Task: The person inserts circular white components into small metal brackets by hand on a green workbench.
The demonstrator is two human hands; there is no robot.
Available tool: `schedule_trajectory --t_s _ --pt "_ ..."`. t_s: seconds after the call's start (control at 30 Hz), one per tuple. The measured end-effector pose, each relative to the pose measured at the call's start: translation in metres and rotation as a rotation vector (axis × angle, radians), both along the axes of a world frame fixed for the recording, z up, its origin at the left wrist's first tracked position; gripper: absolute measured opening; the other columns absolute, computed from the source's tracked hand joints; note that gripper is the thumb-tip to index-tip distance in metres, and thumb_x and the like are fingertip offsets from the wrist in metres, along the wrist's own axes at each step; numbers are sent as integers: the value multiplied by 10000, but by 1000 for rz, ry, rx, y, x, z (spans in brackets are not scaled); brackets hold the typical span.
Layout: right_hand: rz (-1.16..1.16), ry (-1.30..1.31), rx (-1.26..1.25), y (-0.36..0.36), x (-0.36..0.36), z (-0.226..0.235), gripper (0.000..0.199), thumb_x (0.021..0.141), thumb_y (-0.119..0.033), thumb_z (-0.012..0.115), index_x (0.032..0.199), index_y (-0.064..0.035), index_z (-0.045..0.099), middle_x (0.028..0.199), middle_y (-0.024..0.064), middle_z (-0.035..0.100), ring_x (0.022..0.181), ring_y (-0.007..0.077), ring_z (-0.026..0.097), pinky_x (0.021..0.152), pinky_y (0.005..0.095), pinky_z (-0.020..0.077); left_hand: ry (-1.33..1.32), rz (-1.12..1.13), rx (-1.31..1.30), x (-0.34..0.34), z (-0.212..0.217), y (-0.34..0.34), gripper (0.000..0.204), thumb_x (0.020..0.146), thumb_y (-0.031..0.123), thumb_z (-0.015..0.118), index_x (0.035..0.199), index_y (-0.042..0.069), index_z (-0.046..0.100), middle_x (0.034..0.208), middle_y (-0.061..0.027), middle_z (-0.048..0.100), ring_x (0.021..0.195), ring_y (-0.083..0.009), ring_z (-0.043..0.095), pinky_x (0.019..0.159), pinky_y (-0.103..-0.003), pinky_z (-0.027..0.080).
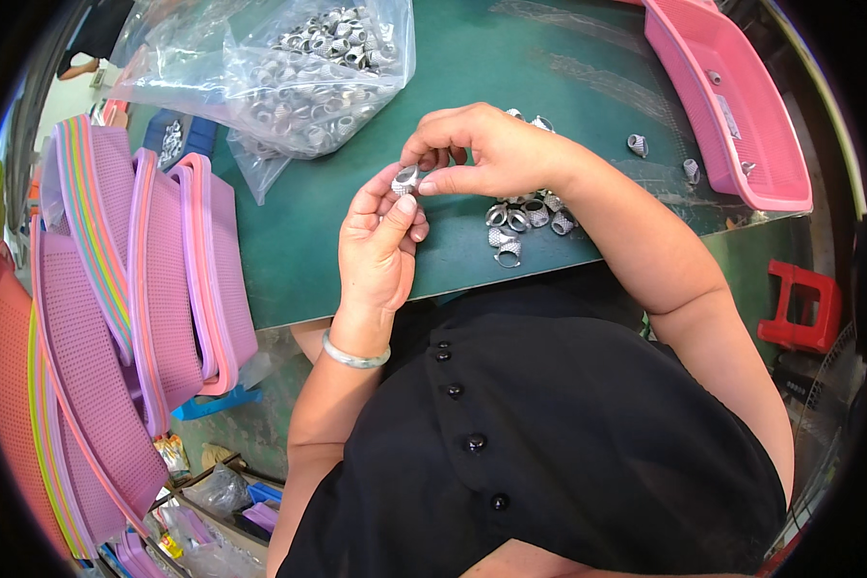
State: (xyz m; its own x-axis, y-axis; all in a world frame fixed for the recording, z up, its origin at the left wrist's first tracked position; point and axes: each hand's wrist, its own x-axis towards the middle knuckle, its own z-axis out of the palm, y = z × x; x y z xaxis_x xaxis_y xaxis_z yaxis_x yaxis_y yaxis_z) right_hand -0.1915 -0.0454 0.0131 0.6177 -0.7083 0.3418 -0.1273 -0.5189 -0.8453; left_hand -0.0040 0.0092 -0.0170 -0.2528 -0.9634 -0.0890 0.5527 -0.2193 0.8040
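Note:
A silver ring [406, 180] with a textured band is held up above the green table, pinched between the thumb and fingers of my left hand [380, 241]. My right hand [472, 144] comes in from the right, its thumb and curled fingers closed at the same ring's edge. Part of the ring is hidden by the fingertips. Under and beside my right wrist lies a loose pile of similar rings [518, 220], partly covered by the forearm. A large clear plastic bag [347, 106] full of such rings lies at the far left of the table.
A pink basket [780, 178] with a few rings stands at the right; two loose rings [638, 145] lie beside it. Stacked purple and pink baskets [164, 279] crowd the left side. A blue tray [197, 137] with small metal pieces sits behind them. A red stool [801, 306] stands at the right.

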Motion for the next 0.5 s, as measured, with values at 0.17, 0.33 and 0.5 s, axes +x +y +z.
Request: schedule_trajectory --t_s 0.17,0.33,0.5 --pt "-9 -22 -42 1 0 0 229 754 -102 688 960 -31 619 855 42 587 753 125 547 638 257 447 -90 84 -77 -4 3 2 356 833 -33 577 1179 5 506 983 -66 591 722 -93 509 599 -213 417" --pt "-7 -25 -37 1 1 -1 239 749 -81 683 970 -28 609 859 36 588 760 124 546 649 256 446 -109 124 -86 -5 4 3 367 820 -45 589 1175 3 512 999 -70 600 720 -89 512 590 -208 415" --pt "4 -9 -18 2 1 1 232 748 -66 674 965 -22 606 857 38 587 758 124 547 649 258 447 -116 132 -110 -5 4 4 366 812 -42 603 1166 3 522 979 -64 602 715 -85 512 590 -208 421"
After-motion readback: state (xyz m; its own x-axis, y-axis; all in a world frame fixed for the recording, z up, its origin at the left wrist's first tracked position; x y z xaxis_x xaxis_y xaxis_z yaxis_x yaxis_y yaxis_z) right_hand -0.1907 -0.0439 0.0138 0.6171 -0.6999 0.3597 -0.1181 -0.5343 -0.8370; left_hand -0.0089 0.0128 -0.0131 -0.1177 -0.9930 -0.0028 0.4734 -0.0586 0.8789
